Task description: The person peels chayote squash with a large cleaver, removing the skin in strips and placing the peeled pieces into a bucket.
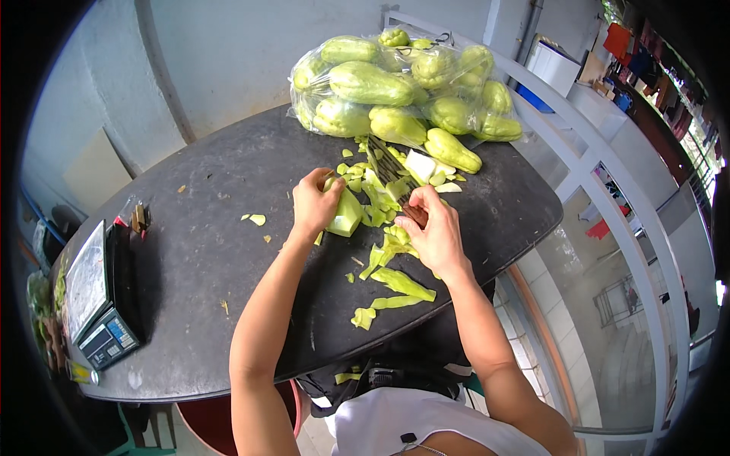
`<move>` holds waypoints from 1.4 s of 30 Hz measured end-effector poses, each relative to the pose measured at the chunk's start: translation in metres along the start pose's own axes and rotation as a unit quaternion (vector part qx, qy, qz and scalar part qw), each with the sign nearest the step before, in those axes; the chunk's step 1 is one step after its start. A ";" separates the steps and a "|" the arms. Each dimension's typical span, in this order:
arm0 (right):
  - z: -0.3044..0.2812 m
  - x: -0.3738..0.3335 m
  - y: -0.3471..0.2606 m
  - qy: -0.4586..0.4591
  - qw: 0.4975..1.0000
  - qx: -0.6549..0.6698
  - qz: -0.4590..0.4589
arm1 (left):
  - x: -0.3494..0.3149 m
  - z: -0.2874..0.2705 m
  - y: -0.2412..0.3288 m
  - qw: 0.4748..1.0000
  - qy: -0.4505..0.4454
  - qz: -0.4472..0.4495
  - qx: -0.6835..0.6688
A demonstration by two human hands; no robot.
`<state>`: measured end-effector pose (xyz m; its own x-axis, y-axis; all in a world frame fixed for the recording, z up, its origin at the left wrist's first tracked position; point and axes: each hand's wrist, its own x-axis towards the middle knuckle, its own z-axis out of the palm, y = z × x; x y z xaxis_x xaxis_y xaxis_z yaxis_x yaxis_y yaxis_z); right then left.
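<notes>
Here, at the dark round table point(213, 228):
Left hand point(314, 205): closed around a pale green chayote piece point(346, 215), pressing it onto the tabletop.
Right hand point(435, 235): fingers curled on the dark handle of a knife point(391, 171), whose blade points away toward the bag.
Peelings point(395, 281): green strips scattered between and before both hands.
Bag of chayotes point(403, 87): clear plastic, at the far table edge.
Scale point(95, 296): at the left rim.

A market-style produce stall: a weighing scale point(95, 304) at eight o'clock, a bulk bag of green chayotes point(395, 87) at twelve, on a dark table point(205, 243).
</notes>
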<state>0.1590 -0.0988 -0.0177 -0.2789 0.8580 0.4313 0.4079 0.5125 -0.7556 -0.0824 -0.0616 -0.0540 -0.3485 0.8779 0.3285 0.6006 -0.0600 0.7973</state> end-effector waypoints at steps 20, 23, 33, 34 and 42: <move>0.013 0.000 0.032 0.108 0.972 -0.172 -0.117 | -0.034 0.022 0.058 0.826 0.066 0.442 0.345; 0.014 0.000 0.034 0.108 0.972 -0.167 -0.128 | -0.017 0.017 0.055 0.828 0.043 0.425 0.364; 0.012 0.001 0.038 0.104 0.961 -0.203 -0.154 | -0.033 0.020 0.080 0.832 -0.074 0.413 0.364; 0.012 0.000 0.037 0.099 0.957 -0.219 -0.160 | -0.035 0.022 0.080 0.818 -0.077 0.426 0.378; 0.012 0.000 0.048 0.104 0.957 -0.216 -0.166 | 0.009 0.009 0.073 0.822 -0.022 0.333 0.462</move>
<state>0.1683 -0.0742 -0.0601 -0.2954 0.6109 0.7345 0.6604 0.6861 -0.3051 -0.0354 -0.0543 0.0023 0.2937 0.8141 0.5010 0.9446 -0.1668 -0.2827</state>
